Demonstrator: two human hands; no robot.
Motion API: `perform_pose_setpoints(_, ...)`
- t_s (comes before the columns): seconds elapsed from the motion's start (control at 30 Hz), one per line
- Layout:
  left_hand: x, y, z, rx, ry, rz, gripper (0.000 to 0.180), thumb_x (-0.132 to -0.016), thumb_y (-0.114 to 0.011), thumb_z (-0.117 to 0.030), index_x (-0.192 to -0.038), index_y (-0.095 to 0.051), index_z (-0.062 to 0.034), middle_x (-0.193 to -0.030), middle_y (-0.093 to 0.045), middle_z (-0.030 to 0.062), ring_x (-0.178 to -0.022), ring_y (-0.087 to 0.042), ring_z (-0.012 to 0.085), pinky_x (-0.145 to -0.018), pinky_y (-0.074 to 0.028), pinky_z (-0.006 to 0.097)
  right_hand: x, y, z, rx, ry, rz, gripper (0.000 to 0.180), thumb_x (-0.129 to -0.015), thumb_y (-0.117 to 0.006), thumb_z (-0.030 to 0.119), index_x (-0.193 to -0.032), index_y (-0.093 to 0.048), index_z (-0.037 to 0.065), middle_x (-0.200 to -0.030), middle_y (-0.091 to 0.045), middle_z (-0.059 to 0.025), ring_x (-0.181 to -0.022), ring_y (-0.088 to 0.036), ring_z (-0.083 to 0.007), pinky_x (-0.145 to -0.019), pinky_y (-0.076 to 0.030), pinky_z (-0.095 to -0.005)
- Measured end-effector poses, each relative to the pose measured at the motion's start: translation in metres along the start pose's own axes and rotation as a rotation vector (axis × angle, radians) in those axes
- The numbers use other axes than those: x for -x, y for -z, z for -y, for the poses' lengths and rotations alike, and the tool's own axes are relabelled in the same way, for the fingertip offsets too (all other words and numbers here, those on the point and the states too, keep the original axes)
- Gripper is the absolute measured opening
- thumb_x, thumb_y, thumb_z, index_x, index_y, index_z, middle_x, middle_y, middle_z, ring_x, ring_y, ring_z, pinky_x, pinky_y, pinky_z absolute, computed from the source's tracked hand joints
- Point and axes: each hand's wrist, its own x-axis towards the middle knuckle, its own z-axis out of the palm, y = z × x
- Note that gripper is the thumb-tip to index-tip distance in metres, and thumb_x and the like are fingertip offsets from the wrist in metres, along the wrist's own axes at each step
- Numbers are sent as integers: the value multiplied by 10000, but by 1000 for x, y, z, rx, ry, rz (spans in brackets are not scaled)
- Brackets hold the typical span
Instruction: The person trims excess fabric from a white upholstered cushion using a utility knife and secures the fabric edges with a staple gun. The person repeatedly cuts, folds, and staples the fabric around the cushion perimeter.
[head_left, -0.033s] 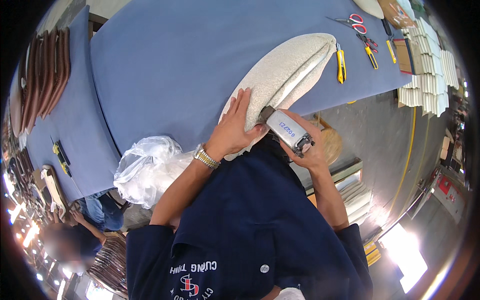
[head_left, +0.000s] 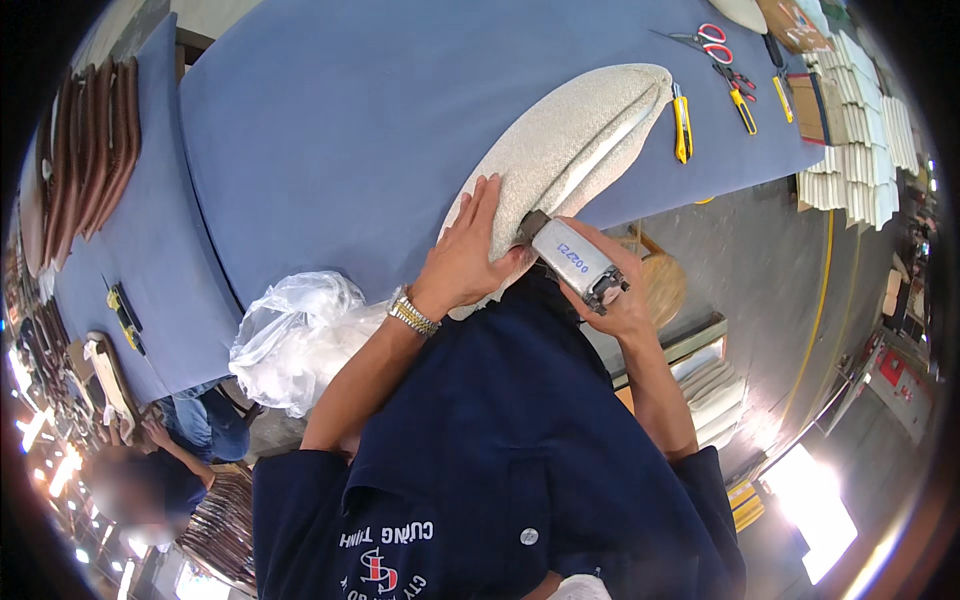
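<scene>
A long cream fabric-covered cushion (head_left: pixel 580 130) lies on the blue table (head_left: pixel 350 130), its near end at the table's edge. My left hand (head_left: pixel 465 255), with a metal watch on the wrist, presses flat on that near end with fingers spread. My right hand (head_left: pixel 625 305) grips a grey hand-held power tool (head_left: pixel 575 260). The tool's dark nose touches the cushion's edge right beside my left thumb.
A crumpled clear plastic bag (head_left: pixel 300 340) hangs off the table edge at my left. A yellow utility knife (head_left: pixel 682 122), red-handled scissors (head_left: pixel 705 38) and other small tools lie past the cushion. White stacked pieces (head_left: pixel 850 130) stand at right, brown curved pieces (head_left: pixel 95 140) at left. Another person (head_left: pixel 150 480) is at lower left.
</scene>
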Motion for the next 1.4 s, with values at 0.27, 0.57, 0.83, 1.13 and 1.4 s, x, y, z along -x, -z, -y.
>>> perform_pose_setpoints(0.27,-3,7,-17,-73,56,6,1000,-914,-714,-375,-1662,-120,-77,-1710,-178,240,-1561,-228,440,-1206,-342,551,2,6,-2,25,19,40,685,-710,-795,109,-1371,-640,18,-1283,-713,-188,-1156,-715,-320,-998,-531,-369)
perform_pose_setpoints(0.57,-4,-1,-21,-184,54,-46,1010,-863,-725,-221,-1648,-118,-31,-1679,-247,259,-1526,-292,453,-1140,-444,492,-7,5,-9,-26,-32,94,730,-693,-800,154,-1388,-622,22,-1270,-713,-189,-1144,-715,-332,-991,-531,-370)
perform_pose_setpoints(0.83,-1,4,-24,-129,66,-22,1015,-877,-738,-290,-1654,-128,-59,-1696,-221,243,-1544,-266,453,-1162,-396,588,2,9,-7,36,-4,117,742,-675,-797,159,-1387,-627,38,-1250,-715,-181,-1091,-715,-349,-957,-538,-379)
perform_pose_setpoints(1.13,1,-8,-18,-124,57,-55,1079,-803,-795,-237,-1649,-152,-52,-1691,-230,250,-1539,-280,453,-1158,-415,557,2,-1,0,20,-20,111,706,-705,-798,161,-1381,-630,42,-1256,-707,-192,-1105,-707,-360,-962,-537,-373)
perform_pose_setpoints(1.4,1,-3,-23,-204,62,-56,1095,-779,-777,-206,-1655,-136,-69,-1698,-240,212,-1538,-304,402,-1113,-482,493,11,-1,0,27,27,89,702,-704,-788,173,-1374,-634,32,-1192,-712,-199,-1051,-717,-360,-942,-538,-377)
